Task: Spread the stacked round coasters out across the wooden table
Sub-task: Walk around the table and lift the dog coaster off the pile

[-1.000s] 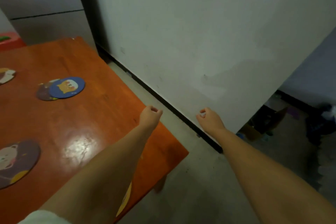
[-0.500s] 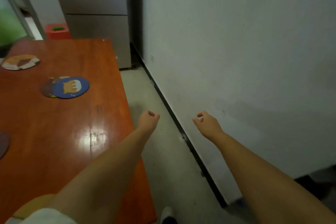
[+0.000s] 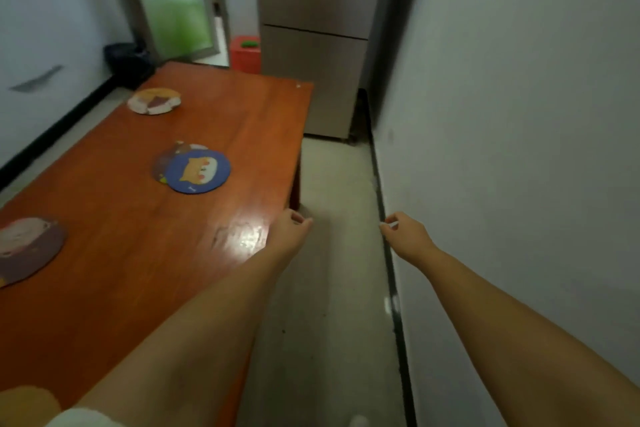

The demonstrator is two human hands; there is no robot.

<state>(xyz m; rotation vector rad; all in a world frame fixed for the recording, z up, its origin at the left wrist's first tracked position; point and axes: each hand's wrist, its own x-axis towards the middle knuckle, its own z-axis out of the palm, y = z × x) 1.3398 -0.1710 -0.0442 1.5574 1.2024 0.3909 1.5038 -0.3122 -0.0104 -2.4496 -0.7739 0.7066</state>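
On the wooden table (image 3: 145,263) lie round coasters. A blue one with an orange cat (image 3: 198,170) overlaps a darker one (image 3: 165,159) in the middle. A beige and brown coaster (image 3: 154,100) lies near the far end. A dark purple coaster (image 3: 27,248) sits at the left edge of view, and a yellow one (image 3: 26,404) shows at the bottom left corner. My left hand (image 3: 290,230) hovers at the table's right edge, fingers curled with nothing in them. My right hand (image 3: 405,234) is out over the floor by the wall, fingers also curled and holding nothing.
A steel fridge (image 3: 318,38) stands beyond the table's far end, with a red box (image 3: 245,54) beside it. A dark bin (image 3: 128,62) sits at the far left corner. A white wall (image 3: 519,114) runs close along the right, leaving a narrow strip of floor (image 3: 332,253).
The view has swung left and up, bringing more of the table, the fridge and the doorway into sight. Both hands stay curled and held out in front, keeping nearly the same spacing.
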